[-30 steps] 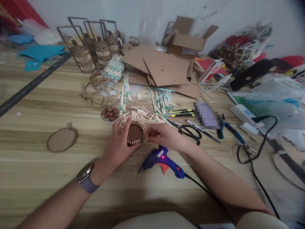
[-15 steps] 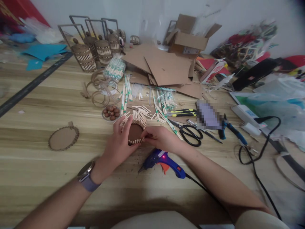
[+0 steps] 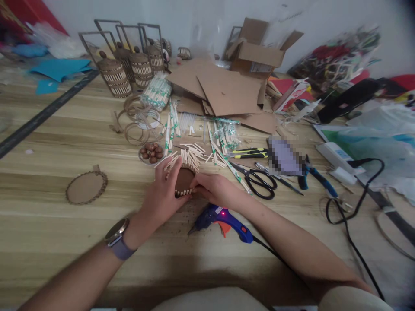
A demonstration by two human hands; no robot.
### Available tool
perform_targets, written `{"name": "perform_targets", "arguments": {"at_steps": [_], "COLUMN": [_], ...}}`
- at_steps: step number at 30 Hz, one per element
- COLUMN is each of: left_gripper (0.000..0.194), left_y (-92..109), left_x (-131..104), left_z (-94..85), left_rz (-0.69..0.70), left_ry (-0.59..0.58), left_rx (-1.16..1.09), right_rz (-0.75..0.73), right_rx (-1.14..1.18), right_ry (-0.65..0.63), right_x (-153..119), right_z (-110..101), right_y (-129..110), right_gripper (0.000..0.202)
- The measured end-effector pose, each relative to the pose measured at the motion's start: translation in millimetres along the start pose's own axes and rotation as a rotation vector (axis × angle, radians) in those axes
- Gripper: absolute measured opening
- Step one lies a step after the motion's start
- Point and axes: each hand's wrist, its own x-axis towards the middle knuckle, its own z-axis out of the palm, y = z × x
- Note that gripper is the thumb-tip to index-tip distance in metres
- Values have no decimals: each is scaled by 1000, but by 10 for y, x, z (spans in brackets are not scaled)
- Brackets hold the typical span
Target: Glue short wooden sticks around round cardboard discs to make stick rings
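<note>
left hand (image 3: 158, 192): holds stick-rimmed disc (image 3: 184, 179), thumb and fingers around it | right hand (image 3: 210, 187): at rim, cannot tell if gripping | disc between both hands' fingers; round, no long axis

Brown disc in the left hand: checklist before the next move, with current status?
1. Left hand steadies the brown disc: ok, thumb and fingers about its edge.
2. Right hand at the rim: ok, fingertips by the near right edge.
3. Stick in the right hand's grip: cannot tell, fingers hide it.
4. Stick row unbroken all round: cannot tell, hands cover parts of the edge.
5. Glue gun tip apart from both hands: ok, it lies on the table pointing away from the right hand.
6. Loose sticks near the work: ok, piled just beyond the disc.
</note>
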Motion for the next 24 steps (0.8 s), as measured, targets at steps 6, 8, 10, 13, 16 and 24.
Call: {"name": "perform_targets", "arguments": {"at_steps": [6,8,10,13,16,24], "left_gripper": [123,127,125,116,111,109], "left_y": [-16,-17,-16,-15,-21,-29], "left_x": [-4,-5,-6,-7,-5,-6], "left_z": [3,8,12,15,7,-25], "left_rz": [17,25,23,5,4,23], "left_ry": [-8,-6,-1,-4,-14,-15], "left_rx": [-24,-23,-20,-20,-33,-77], "right_rz": [12,19,15,-17,-59,206], "right_rx": [-25,-24,-17,-18,-37,-263], "right_ry": [9,12,11,5,31,-27], "right_x": [-4,-11,-16,-26,-65,-597], "right_z": [-1,-5,-6,-14,-64,-426], "right_y": [-6,-17,-30,-45,-57,-266], "right_gripper": [18,17,17,16,28,23]}}
